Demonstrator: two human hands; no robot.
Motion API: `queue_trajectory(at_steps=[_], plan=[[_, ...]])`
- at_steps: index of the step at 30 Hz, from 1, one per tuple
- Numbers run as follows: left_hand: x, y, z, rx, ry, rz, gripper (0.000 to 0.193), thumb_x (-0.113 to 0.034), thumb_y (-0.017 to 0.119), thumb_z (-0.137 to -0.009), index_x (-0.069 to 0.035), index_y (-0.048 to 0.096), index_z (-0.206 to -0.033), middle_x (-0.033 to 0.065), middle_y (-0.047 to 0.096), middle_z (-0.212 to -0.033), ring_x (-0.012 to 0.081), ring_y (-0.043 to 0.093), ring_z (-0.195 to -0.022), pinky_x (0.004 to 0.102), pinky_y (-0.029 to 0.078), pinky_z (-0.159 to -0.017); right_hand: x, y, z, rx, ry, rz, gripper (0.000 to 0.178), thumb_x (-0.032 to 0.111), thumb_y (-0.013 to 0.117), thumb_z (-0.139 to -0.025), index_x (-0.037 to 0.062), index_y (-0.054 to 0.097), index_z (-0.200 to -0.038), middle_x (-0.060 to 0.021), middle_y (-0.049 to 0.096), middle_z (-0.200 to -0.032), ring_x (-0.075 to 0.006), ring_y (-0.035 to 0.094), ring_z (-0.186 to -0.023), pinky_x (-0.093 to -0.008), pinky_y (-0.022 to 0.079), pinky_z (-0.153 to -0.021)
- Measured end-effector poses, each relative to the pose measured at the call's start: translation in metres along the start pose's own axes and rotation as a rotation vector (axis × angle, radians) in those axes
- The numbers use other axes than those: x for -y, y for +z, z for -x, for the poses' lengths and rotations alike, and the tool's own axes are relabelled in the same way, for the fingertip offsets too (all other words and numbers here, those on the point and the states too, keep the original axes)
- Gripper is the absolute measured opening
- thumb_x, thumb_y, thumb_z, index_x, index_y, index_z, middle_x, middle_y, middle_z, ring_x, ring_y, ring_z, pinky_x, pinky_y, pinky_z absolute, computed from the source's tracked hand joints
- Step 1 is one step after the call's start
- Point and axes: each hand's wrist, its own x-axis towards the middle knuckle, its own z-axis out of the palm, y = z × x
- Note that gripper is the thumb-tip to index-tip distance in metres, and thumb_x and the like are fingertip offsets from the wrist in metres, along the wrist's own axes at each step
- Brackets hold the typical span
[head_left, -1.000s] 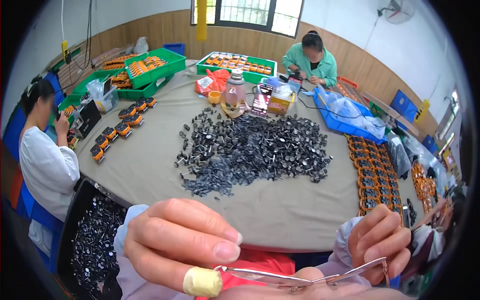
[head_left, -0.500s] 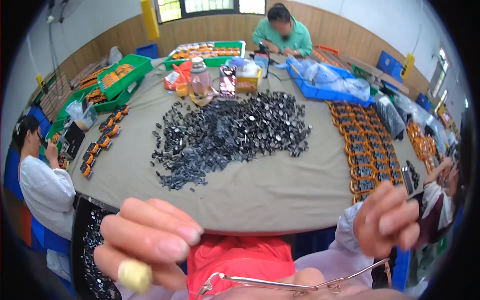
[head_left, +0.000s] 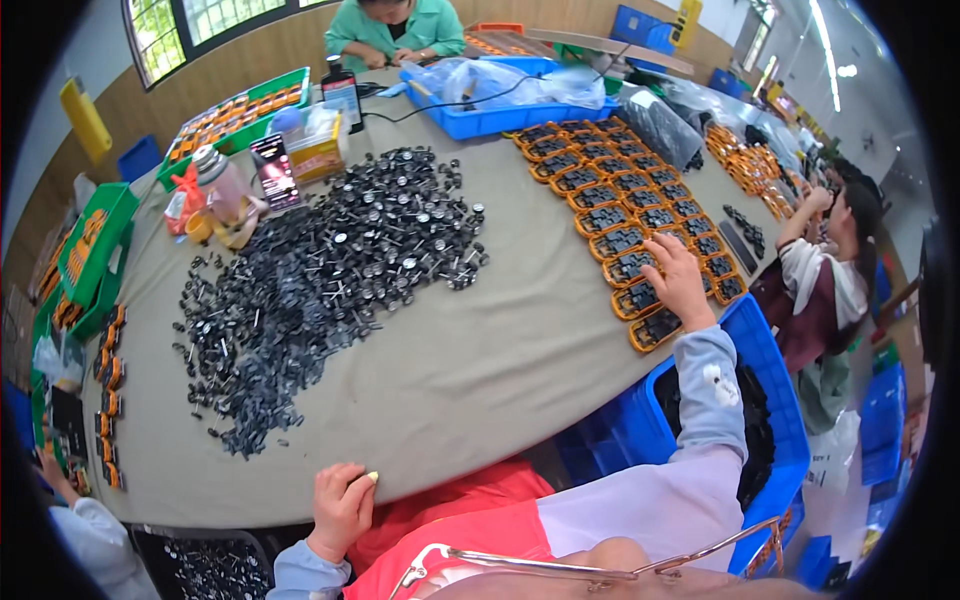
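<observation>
My right hand [head_left: 682, 283] reaches over the near right end of rows of orange-rimmed shells with black inserts [head_left: 613, 218], which look like toy car parts. Its fingers are spread, with nothing seen in them; whether the fingertips touch a shell I cannot tell. At the table's near edge is my left hand [head_left: 341, 507], fingers curled in, a yellow covering on one fingertip. Its palm side is hidden. Beyond it spreads a big heap of small black wheels, some on metal axles [head_left: 400, 215], mixed with flat dark pieces [head_left: 275, 345].
Below the right forearm stands a blue bin [head_left: 765, 350] of black parts. A black tray [head_left: 215, 565] of small parts sits at lower left. A flask [head_left: 222, 185], a phone [head_left: 274, 172] and a blue tray [head_left: 480, 120] are farther back. Other people work around the table.
My view has swung to the right. The right hand has moved out over the orange shells and spread its fingers. My left hand has gone down to the table's edge.
</observation>
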Motion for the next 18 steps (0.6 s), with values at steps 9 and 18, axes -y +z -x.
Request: queue_trajectory(at_steps=[9, 18], plan=[[-0.004, 0.004, -0.005, -0.011, -0.052, -0.023, 0.016, -0.002, 0.074, -0.076, -0.007, 0.067, -0.089, 0.0089, 0.063, -0.099, 0.0318, 0.061, -0.094, 0.0421, 0.047, -0.082, -0.021, 0.048, -0.008, 0.261, -0.031, -0.117, 0.053, 0.045, 0.060, -0.094, 0.0163, 0.058, -0.138, -0.0124, 0.048, -0.150, -0.0369, 0.035, -0.144, -0.0515, 0.027, -0.118], [-0.007, 0.002, -0.004, -0.030, -0.054, -0.021, 0.016, -0.001, 0.074, -0.075, -0.007, 0.067, -0.088, 0.0089, 0.063, -0.098, 0.0317, 0.061, -0.094, 0.0422, 0.047, -0.082, 0.024, 0.044, -0.006, 0.224, -0.102, -0.242, 0.051, 0.040, 0.067, -0.090, 0.0135, 0.062, -0.133, -0.0137, 0.053, -0.144, -0.0378, 0.043, -0.138, -0.0459, 0.035, -0.115]])
